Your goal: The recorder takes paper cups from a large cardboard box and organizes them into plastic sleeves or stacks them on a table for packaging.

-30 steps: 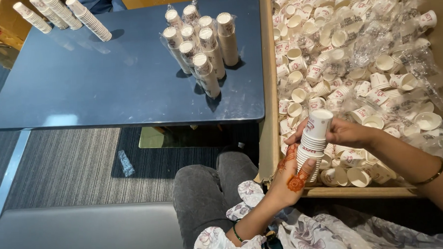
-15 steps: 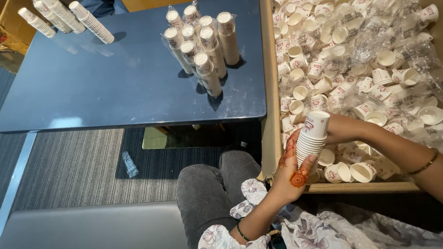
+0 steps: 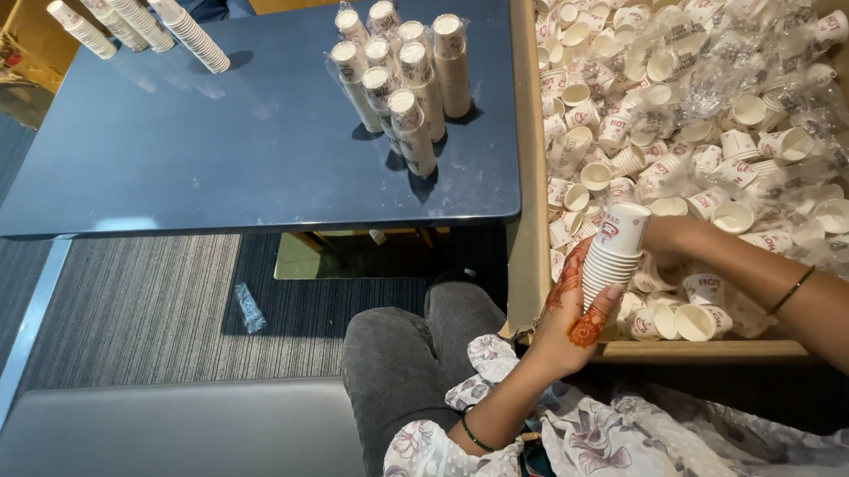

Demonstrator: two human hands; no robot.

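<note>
Head view shows the left hand [image 3: 569, 318] wrapped round a stack of paper cups [image 3: 612, 257] at the cardboard box's [image 3: 529, 148] near-left corner — right hand [image 3: 671, 237] grips its top; keep the stack straight and seat each cup squarely — gently

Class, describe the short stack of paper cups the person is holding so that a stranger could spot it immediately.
Start at the big cardboard box full of loose white cups, right of the dark blue table. At its near edge, the left hand grips a short nested cup stack, with the right hand at its top. Unlike the tall wrapped stacks on the table, it is unwrapped and held tilted.
</note>
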